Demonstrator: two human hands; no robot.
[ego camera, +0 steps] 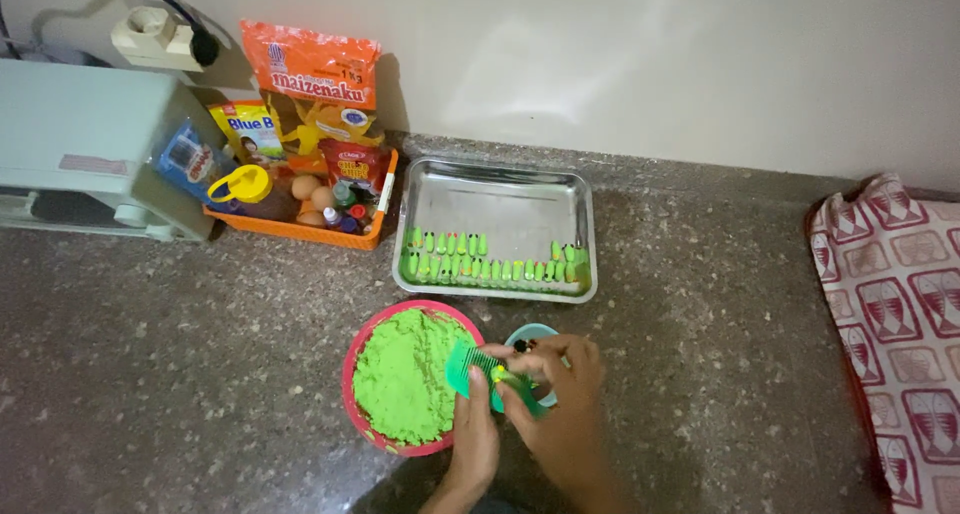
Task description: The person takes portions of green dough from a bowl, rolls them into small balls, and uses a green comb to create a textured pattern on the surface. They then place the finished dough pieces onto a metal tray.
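Both hands (pixel 530 394) press green dough (pixel 497 375) on a comb (pixel 470 367).

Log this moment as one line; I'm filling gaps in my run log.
left hand: holds green comb | right hand: presses green dough piece on comb | bowl of green dough beside | tray: shaped pieces

We see a home kitchen | speckled stone counter (pixel 700 274) | basket of eggs and packets (pixel 300 214) | steel tray (pixel 500 199) | bowl of green dough (pixel 400 374)
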